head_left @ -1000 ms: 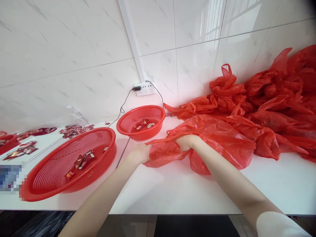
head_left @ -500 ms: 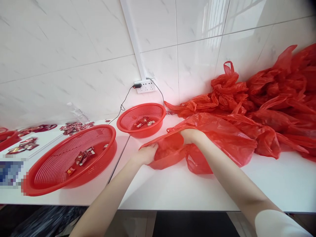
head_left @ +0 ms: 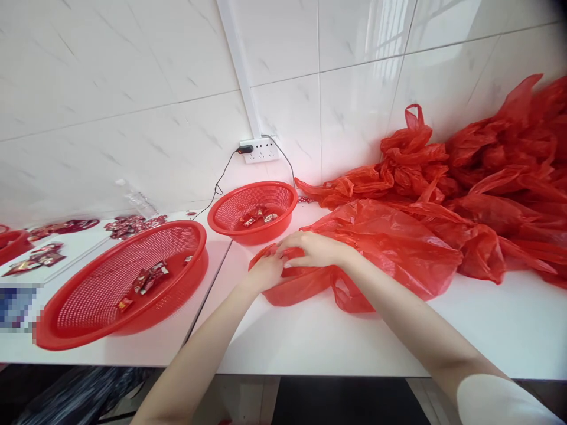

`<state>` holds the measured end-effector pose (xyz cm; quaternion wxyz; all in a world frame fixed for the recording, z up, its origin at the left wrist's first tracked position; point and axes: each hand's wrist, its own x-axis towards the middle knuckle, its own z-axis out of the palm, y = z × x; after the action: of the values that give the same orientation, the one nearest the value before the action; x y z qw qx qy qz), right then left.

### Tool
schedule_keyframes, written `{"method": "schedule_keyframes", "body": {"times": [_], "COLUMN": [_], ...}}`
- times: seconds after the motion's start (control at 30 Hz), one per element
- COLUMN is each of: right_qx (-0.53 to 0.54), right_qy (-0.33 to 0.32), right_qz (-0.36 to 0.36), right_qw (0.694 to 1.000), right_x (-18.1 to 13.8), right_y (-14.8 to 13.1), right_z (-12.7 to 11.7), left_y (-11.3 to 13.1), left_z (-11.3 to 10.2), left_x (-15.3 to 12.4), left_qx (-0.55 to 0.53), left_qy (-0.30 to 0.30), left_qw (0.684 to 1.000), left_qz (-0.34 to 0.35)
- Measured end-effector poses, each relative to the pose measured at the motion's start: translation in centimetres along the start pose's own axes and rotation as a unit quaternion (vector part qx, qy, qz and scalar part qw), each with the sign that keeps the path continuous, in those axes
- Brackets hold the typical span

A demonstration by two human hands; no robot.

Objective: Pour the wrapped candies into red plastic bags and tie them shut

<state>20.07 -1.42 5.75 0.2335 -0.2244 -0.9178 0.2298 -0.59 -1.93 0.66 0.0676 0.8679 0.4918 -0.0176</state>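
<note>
A red plastic bag (head_left: pixel 295 289) lies on the white table in front of me with its mouth toward the left. My left hand (head_left: pixel 267 271) is closed on the left edge of the bag's mouth. Over the opening reaches my right hand (head_left: pixel 313 250), its fingers stretched out and thumb apart, with fingertips close to the left hand's fingers. Nothing shows in the right hand; whether its fingertips touch the bag's rim I cannot tell. The inside of the bag is mostly hidden by my hands.
A large red basket (head_left: pixel 177 295) with a few small wrapped packets stands left; a smaller red basket (head_left: pixel 248 237) sits behind. Crumpled red bags (head_left: pixel 482 200) pile up at right against the tiled wall. A power strip (head_left: pixel 261 152) with cables is on the wall.
My right hand has come out of the bag's mouth and moved left to my left hand. The left hand stays at the bag's edge, and the opening looks narrower.
</note>
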Motion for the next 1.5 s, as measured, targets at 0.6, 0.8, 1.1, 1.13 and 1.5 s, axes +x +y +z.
{"method": "schedule_keyframes", "body": {"times": [0.6,0.8,1.1,1.13,1.5], "right_qx": [-0.149,-0.182,-0.219,-0.225,-0.156], "right_qy": [0.024,0.116,0.328,0.341,0.307], "right_qz": [0.068,0.042,0.003,-0.001,0.146], "right_qw": [0.986,0.975,0.919,0.913,0.927], "right_x": [-1.1,-1.2,-1.0,-0.8,3.7], "right_y": [8.7,8.2,7.9,7.7,5.7], "right_z": [6.6,6.5,6.5,6.3,1.0], "left_y": [-3.3,-3.9,-2.3,-2.0,0.2], "left_z": [0.2,-2.2,1.1,1.0,1.7], "left_x": [2.6,3.0,3.1,3.2,3.2], "left_qx": [-0.625,-0.817,-0.818,-0.818,-0.813], "left_qy": [0.191,0.179,0.271,0.27,0.287], "left_qw": [0.724,0.485,0.469,0.474,0.497], "left_qz": [-0.22,-0.255,-0.192,-0.182,-0.099]}}
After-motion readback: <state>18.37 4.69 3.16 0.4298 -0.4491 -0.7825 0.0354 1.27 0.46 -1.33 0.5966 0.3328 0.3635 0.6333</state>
